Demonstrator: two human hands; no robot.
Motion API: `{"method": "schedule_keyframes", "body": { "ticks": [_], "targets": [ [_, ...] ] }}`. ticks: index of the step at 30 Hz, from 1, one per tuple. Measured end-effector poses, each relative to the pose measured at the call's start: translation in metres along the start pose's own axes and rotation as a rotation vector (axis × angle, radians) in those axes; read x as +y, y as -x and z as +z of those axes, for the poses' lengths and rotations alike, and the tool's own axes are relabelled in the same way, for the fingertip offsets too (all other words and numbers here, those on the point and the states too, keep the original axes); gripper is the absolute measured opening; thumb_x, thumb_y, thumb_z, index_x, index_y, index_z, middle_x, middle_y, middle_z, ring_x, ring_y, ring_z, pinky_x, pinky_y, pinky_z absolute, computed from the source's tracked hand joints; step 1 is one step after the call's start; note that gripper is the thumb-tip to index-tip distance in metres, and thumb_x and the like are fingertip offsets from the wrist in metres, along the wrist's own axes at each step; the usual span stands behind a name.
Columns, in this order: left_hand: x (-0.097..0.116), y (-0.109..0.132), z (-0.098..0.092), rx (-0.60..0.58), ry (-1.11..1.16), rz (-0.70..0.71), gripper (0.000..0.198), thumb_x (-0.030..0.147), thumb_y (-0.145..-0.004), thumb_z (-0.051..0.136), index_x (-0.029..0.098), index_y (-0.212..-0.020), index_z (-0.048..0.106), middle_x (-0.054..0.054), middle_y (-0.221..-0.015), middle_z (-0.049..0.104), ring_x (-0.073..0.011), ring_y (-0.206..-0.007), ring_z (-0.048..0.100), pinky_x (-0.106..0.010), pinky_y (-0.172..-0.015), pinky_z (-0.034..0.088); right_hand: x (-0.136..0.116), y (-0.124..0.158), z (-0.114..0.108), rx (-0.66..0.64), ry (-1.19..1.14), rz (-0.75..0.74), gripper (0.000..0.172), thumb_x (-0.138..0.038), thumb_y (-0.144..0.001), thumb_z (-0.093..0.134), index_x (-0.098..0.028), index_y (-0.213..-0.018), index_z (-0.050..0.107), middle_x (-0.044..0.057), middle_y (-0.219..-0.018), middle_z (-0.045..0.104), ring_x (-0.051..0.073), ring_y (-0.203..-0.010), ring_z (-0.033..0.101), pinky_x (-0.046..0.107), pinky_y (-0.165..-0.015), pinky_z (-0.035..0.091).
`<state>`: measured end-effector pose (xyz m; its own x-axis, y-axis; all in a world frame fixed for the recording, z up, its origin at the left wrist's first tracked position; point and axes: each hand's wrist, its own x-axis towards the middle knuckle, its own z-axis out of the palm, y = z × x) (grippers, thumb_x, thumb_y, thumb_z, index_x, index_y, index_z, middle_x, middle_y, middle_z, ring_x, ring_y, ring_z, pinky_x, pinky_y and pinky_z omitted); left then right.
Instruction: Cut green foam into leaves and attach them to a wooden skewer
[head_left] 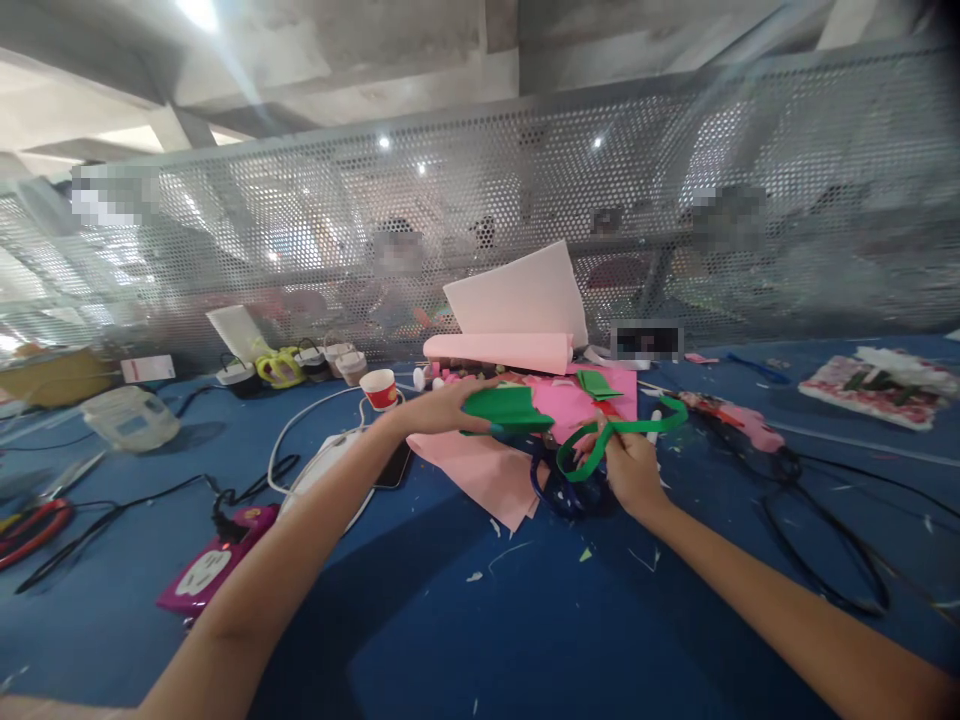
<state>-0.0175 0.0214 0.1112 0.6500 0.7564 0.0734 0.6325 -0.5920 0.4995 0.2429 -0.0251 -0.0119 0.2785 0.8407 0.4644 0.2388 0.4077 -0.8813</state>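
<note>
My left hand (442, 405) is closed on the near end of a folded green sheet (506, 408), held above the pink material. In my right hand (631, 468) is a narrow green strip (667, 418), pinched at the fingertips and curling out to both sides. Dark blue looped handles (559, 492), perhaps of scissors, lie just below the strip. Pale pink sheets (480, 470) spread under my hands, and a brighter pink sheet (547, 405) lies behind. A small green piece (595, 384) rests on top of it.
A paper cup (379, 388), a phone (394, 466) and a purple power strip (217, 562) with cables are on the left. Red-handled scissors (37, 530) lie at the far left. To the right, a pink glue gun (750, 424) trails a black cord. Behind stands a perforated metal screen (337, 230).
</note>
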Motion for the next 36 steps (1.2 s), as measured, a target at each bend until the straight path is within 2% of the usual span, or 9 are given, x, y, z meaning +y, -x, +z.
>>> {"method": "schedule_keyframes", "body": {
  "ticks": [5, 7, 12, 16, 21, 23, 27, 32, 36],
  "targets": [
    [-0.005, -0.015, 0.061, 0.236, -0.060, 0.108, 0.079, 0.037, -0.083, 0.061, 0.024, -0.148, 0.018, -0.013, -0.157, 0.011, -0.0307, -0.145, 0.005, -0.051, -0.114, 0.017, -0.015, 0.003, -0.004, -0.005, 0.151, -0.118, 0.043, -0.056, -0.089, 0.044, -0.022, -0.070, 0.062, 0.004, -0.062, 0.067, 0.020, -0.054, 0.061, 0.031, -0.053, 0.049],
    [-0.004, -0.014, 0.070, 0.218, -0.078, 0.191, 0.080, 0.034, -0.082, 0.064, 0.025, -0.148, 0.019, -0.013, -0.158, 0.007, -0.0308, -0.145, -0.001, -0.053, -0.115, 0.015, -0.019, 0.005, -0.004, -0.004, 0.219, -0.164, 0.040, -0.052, -0.090, 0.043, -0.023, -0.072, 0.063, 0.004, -0.060, 0.067, 0.021, -0.053, 0.061, 0.032, -0.054, 0.048],
    [0.004, -0.006, 0.081, 0.044, 0.125, 0.253, 0.089, 0.042, -0.075, 0.071, 0.029, -0.148, 0.020, -0.014, -0.153, 0.025, -0.0312, -0.141, 0.024, -0.051, -0.112, 0.028, -0.017, 0.008, 0.000, -0.039, 0.301, -0.234, 0.040, -0.044, -0.094, 0.035, -0.024, -0.077, 0.065, 0.003, -0.060, 0.065, 0.022, -0.056, 0.063, 0.034, -0.056, 0.047],
    [0.007, -0.004, 0.108, 0.138, 0.289, 0.327, 0.087, 0.038, -0.077, 0.070, 0.029, -0.148, 0.020, -0.014, -0.146, 0.037, -0.0290, -0.135, 0.035, -0.052, -0.111, 0.029, -0.014, 0.010, 0.004, 0.019, 0.405, -0.262, 0.040, -0.042, -0.094, 0.035, -0.023, -0.071, 0.062, 0.002, -0.050, 0.058, 0.021, -0.047, 0.057, 0.034, -0.051, 0.043],
    [0.008, -0.008, 0.134, 0.294, 0.671, 0.187, 0.072, 0.039, -0.081, 0.065, 0.030, -0.143, 0.031, -0.012, -0.142, 0.044, -0.0272, -0.122, 0.051, -0.045, -0.098, 0.047, -0.016, 0.015, 0.009, 0.021, 0.363, -0.331, 0.032, -0.036, -0.094, 0.037, -0.022, -0.083, 0.063, 0.008, -0.074, 0.069, 0.026, -0.071, 0.066, 0.039, -0.068, 0.050],
    [0.009, -0.010, 0.135, 0.334, 0.769, 0.179, 0.065, 0.037, -0.081, 0.065, 0.028, -0.140, 0.039, -0.012, -0.135, 0.051, -0.0268, -0.122, 0.051, -0.046, -0.101, 0.044, -0.017, 0.017, 0.011, -0.007, 0.336, -0.347, 0.031, -0.035, -0.095, 0.037, -0.021, -0.088, 0.064, 0.010, -0.082, 0.071, 0.027, -0.080, 0.067, 0.042, -0.077, 0.050],
    [0.011, -0.008, 0.131, 0.244, 0.856, 0.223, 0.072, 0.032, -0.072, 0.076, 0.031, -0.136, 0.044, -0.010, -0.141, 0.046, -0.0282, -0.129, 0.045, -0.048, -0.107, 0.038, -0.016, 0.018, 0.011, -0.004, 0.323, -0.372, 0.032, -0.035, -0.094, 0.038, -0.020, -0.094, 0.066, 0.012, -0.098, 0.070, 0.030, -0.099, 0.063, 0.049, -0.090, 0.046],
    [0.012, -0.005, 0.129, 0.199, 0.831, 0.281, 0.062, 0.038, -0.066, 0.080, 0.031, -0.124, 0.058, -0.008, -0.143, 0.042, -0.0286, -0.136, 0.035, -0.047, -0.111, 0.033, -0.009, 0.013, 0.008, -0.013, 0.247, -0.261, 0.030, -0.035, -0.093, 0.038, -0.021, -0.093, 0.065, 0.009, -0.083, 0.071, 0.028, -0.084, 0.066, 0.045, -0.079, 0.052],
    [0.012, -0.007, 0.128, 0.293, 0.774, 0.243, 0.027, 0.041, -0.081, 0.066, 0.022, -0.100, 0.071, -0.011, -0.130, 0.056, -0.0261, -0.125, 0.048, -0.046, -0.108, 0.036, -0.003, 0.012, 0.009, -0.055, 0.127, -0.160, 0.031, -0.040, -0.092, 0.042, -0.021, -0.100, 0.065, 0.010, -0.089, 0.071, 0.026, -0.079, 0.069, 0.042, -0.074, 0.055]
  ]
}}
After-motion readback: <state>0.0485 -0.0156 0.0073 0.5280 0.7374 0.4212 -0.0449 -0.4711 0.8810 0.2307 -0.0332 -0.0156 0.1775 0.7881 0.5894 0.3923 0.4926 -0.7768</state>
